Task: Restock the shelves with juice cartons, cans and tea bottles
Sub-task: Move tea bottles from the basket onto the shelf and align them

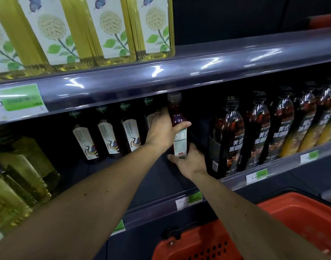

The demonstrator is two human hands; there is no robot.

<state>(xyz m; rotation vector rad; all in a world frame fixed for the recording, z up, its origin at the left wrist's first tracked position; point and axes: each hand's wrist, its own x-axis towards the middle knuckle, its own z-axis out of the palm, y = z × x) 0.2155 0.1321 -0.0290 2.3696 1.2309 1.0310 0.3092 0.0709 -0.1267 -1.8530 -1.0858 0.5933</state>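
Dark reddish tea fills the bottle (176, 126) that the person is setting upright near the centre of the frame, on the middle shelf (161, 177). The left hand (161, 131) wraps around its shoulder, thumb across the front and fingers behind, while the right hand (189, 160) cups the base, fingers curled under the label. I cannot tell whether the bottom touches the shelf or hangs just above it.

To the left of it stands a row of dark bottles with white heron labels (108, 137), set well back; the one in hand sits just beside the last of them and looks like the same product with its label turned away. To the right, past a dark gap, black coffee bottles (228, 136) line the front edge, running on to orange-tinted ones at the far right. Above, on the upper shelf (179, 74), yellow oil bottles with flower labels (104, 30) fill the upper left of the frame, with nothing beside them on the right.

At lower right is the rim of a red basket (301, 212); its contents are hidden by the arm, so the stock left to place cannot be judged. By my reckoning the job is mid-way: the front of the tea row is bare, and no juice cartons or cans are visible.
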